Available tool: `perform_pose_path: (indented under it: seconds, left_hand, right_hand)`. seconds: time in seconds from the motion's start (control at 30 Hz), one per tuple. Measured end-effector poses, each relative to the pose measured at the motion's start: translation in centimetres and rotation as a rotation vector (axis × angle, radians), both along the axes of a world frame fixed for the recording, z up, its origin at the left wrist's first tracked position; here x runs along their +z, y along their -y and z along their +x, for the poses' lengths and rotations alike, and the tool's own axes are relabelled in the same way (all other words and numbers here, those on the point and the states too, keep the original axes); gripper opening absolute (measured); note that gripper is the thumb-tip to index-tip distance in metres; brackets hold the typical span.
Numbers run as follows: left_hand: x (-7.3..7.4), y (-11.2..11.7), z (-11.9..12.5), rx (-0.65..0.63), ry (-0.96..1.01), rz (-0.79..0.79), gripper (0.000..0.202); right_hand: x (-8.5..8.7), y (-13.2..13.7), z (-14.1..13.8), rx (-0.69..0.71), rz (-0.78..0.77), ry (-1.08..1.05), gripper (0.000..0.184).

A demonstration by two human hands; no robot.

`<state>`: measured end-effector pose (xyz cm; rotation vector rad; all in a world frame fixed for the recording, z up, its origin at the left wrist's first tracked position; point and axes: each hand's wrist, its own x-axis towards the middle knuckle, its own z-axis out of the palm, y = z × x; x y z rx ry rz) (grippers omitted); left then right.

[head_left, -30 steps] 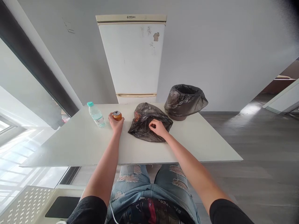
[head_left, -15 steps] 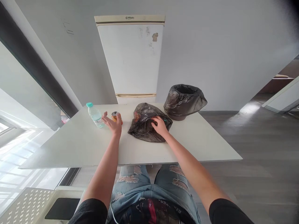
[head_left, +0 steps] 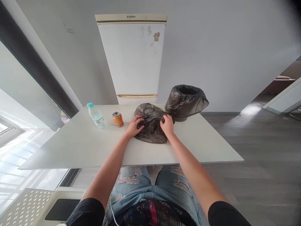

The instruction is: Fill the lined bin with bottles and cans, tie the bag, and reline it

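Observation:
A black plastic garbage bag lies bunched on the white table. My left hand has its fingers curled onto the bag's left edge, gripping the film. On the other side, my right hand grips the bag's right edge. What lies inside the bag is hidden by the dark film. To the left of my left hand stands an orange drink can with its top opened. Further left is a clear plastic bottle with a teal cap, standing upright.
A trash bin lined with a black bag stands at the table's back right, close to my right hand. Behind the table is a white refrigerator. A white perforated surface is at the lower left.
My left hand has moved right, from beside the can to the garbage bag's left edge, and closed on it. My right hand has shifted slightly right and up, drawing the bag's opening together.

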<state>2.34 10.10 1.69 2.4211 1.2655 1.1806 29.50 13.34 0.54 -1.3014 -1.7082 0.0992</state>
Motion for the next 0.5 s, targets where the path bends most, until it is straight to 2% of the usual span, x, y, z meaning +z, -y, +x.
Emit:
perform_pose_path:
  seconds: [0.13,0.3,0.4,0.5]
  left_hand:
    - [-0.6,-0.6,-0.7,0.035,0.016,-0.008,0.032]
    - [-1.1,-0.9,-0.9,0.022,0.008,0.008,0.035]
    - [-1.3,-1.0,-0.9,0.043,0.008,0.020,0.036]
    - [-1.5,-1.1,-1.0,0.069,0.010,0.019,0.038]
  right_hand:
    - [-0.6,-0.8,1.1,-0.113,-0.062,-0.021,0.021]
    - [-1.6,-1.4,1.1,-0.130,-0.134,-0.076,0.023]
    - [-1.1,-1.1,0.9,-0.083,-0.120,-0.110,0.020]
    - [0.2,-0.3,0.6,-0.059,-0.020,-0.213,0.032]
